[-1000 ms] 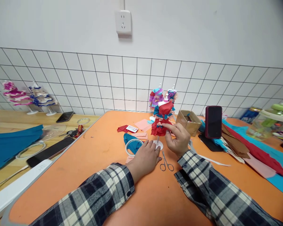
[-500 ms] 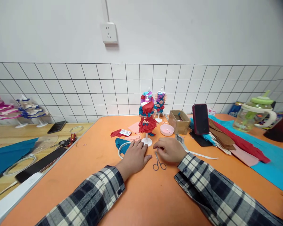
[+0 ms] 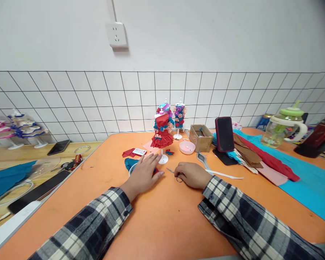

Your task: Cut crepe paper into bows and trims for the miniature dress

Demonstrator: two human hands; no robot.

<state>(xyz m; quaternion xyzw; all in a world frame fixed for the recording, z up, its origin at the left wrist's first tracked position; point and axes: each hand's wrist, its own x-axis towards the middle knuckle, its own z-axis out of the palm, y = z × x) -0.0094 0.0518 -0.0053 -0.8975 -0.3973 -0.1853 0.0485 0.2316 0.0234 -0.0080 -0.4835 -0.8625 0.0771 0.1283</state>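
My left hand [image 3: 144, 172] lies open with fingers spread, partly over a teal cloth [image 3: 130, 163] and a pale hoop that is mostly hidden. A bit of red shows beside its thumb. My right hand [image 3: 192, 174] is closed on small metal scissors [image 3: 179, 179], their blades pointing left along the table. Just beyond my hands, a small white dress stand [image 3: 164, 159] carries a red ruffled dress [image 3: 162, 139] with teal and pink flowers. Two other dressed stands are close behind it, one with a teal floral dress [image 3: 180, 119].
A pink bowl [image 3: 187, 147], a cardboard box [image 3: 201, 139] and a propped phone [image 3: 224, 134] stand at the back. Folded fabrics [image 3: 276, 155] and a lidded jug [image 3: 280, 130] are to the right. Left, a wooden surface holds a black bar [image 3: 43, 191] and more dressed stands.
My right hand has closed on the scissors, which have swung from pointing away to pointing left. My left hand stays near the teal cloth. The whole view has shifted slightly.
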